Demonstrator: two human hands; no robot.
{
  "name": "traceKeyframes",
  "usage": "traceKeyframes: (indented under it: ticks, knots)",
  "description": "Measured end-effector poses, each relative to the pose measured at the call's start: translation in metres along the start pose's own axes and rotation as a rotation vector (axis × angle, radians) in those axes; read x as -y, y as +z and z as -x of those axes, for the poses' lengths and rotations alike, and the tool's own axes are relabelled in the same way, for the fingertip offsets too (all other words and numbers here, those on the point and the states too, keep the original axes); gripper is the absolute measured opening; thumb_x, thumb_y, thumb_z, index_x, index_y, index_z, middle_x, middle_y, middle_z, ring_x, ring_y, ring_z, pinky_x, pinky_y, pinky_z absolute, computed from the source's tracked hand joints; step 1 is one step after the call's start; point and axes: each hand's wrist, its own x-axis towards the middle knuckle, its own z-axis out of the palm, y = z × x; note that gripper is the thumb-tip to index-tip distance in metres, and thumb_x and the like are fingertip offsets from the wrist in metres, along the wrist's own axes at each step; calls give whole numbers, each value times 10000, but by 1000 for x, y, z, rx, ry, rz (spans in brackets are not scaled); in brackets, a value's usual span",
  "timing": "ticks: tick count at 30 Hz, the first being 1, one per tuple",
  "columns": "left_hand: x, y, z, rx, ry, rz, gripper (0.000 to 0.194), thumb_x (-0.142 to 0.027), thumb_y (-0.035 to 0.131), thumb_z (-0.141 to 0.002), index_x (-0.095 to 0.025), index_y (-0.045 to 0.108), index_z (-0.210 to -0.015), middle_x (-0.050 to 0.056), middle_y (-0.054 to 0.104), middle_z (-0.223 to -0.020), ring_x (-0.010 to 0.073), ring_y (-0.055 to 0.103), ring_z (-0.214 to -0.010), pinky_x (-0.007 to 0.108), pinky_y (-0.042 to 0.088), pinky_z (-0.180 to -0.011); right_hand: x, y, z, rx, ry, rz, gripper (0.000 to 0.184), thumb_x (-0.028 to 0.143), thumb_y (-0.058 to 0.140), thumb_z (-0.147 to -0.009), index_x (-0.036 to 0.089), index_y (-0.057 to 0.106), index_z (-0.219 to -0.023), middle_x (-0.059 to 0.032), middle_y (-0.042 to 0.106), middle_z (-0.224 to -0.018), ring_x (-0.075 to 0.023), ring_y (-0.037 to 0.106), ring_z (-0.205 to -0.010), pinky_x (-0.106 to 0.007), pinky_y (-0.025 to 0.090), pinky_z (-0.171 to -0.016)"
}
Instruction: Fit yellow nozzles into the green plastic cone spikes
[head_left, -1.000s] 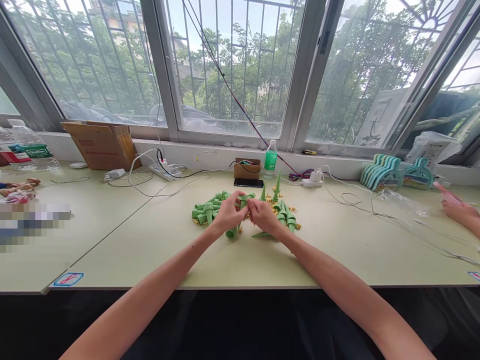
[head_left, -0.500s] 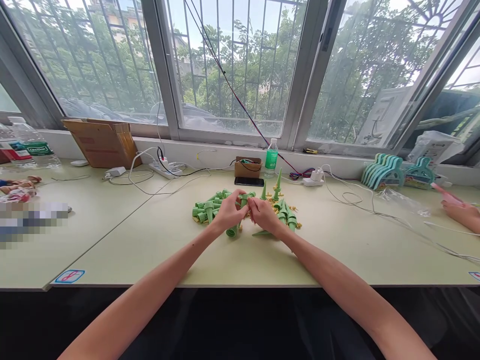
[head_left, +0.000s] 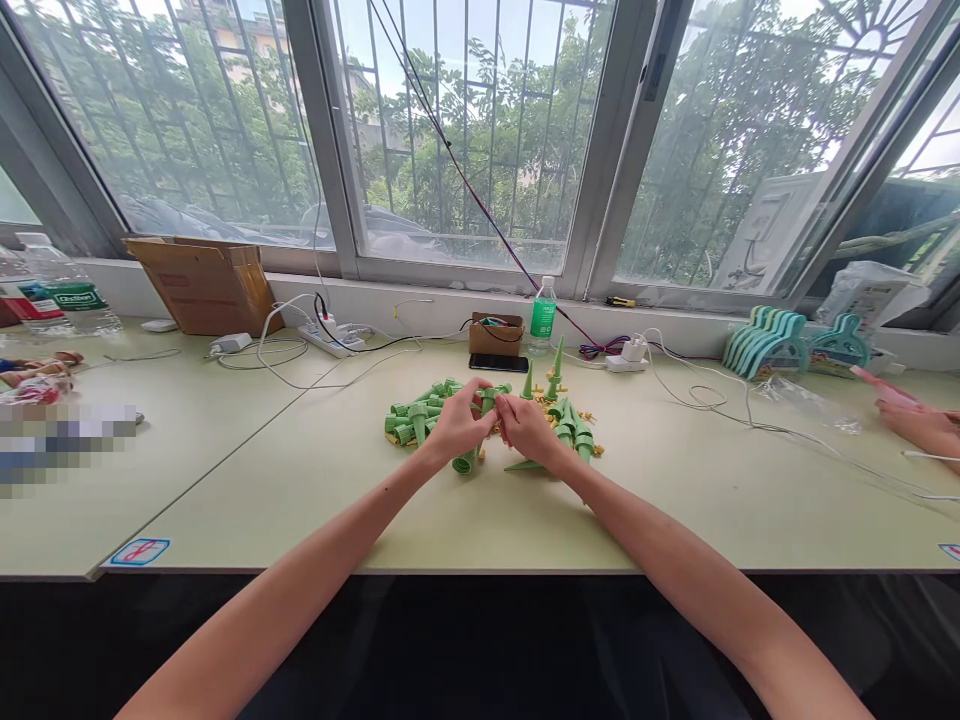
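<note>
My left hand (head_left: 459,425) is closed round a green plastic plant-watering spike (head_left: 487,396), its ribbed collar showing above the fingers. Right against it, my right hand (head_left: 529,428) has its fingers pinched at the spike's side; whatever lies between those fingertips is hidden. Left of my hands lies a heap of green spikes (head_left: 418,412) with ribbed, open-ended collars. To the right are more spikes (head_left: 576,432), lying with points toward various sides, among small yellow valve pieces (head_left: 598,450). Two pointed ones, one a green spike (head_left: 556,370), stand upright behind my right hand.
A phone (head_left: 499,363) lies before a small cardboard box (head_left: 496,335), beside a green-labelled bottle (head_left: 542,318). Cables and a power strip (head_left: 330,340) run along the window side. Teal hangers (head_left: 765,342) and a co-worker's hand (head_left: 919,420) with a pink object are at right.
My two hands and the spike stay almost still. At the right edge, the co-worker's hand with the pink object has shifted slightly left, and the white cable by it has moved.
</note>
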Motion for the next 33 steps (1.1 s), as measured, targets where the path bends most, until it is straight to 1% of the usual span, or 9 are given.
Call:
traceKeyframes:
  ticks: [18,22,28,33]
  knots:
    - [2,1,-1,-25,15,20,323,-295,573,-738,-203,522,-1044,-51,474,-702,81,539,-468,200,411,-474,0,0,0,8,8,-4,468,440,282,-1000,211,427,-619,33,485,-436,-111,477,-420,-242,384,-542]
    - [1,0,-1,-15,10,21,329,-295,569,-744,-202,512,-1055,-48,474,-713,89,561,-480,200,415,-474,-1,0,0,7,8,-10,464,449,280,-999,210,431,-631,35,484,-443,-108,470,-413,-238,371,-526]
    - [-1,0,0,-10,0,7,327,-286,563,-746,-204,507,-1057,-47,465,-716,92,563,-490,197,409,-464,-1,0,0,-1,3,1,456,426,288,-1000,205,435,-630,35,482,-450,-105,461,-422,-235,362,-532]
    - [-2,0,0,-14,-5,39,330,-295,573,-744,-205,511,-1056,-42,478,-728,85,552,-477,194,400,-452,-2,0,-1,-17,4,26,461,412,299,-995,202,441,-609,27,489,-462,-109,466,-457,-235,356,-540]
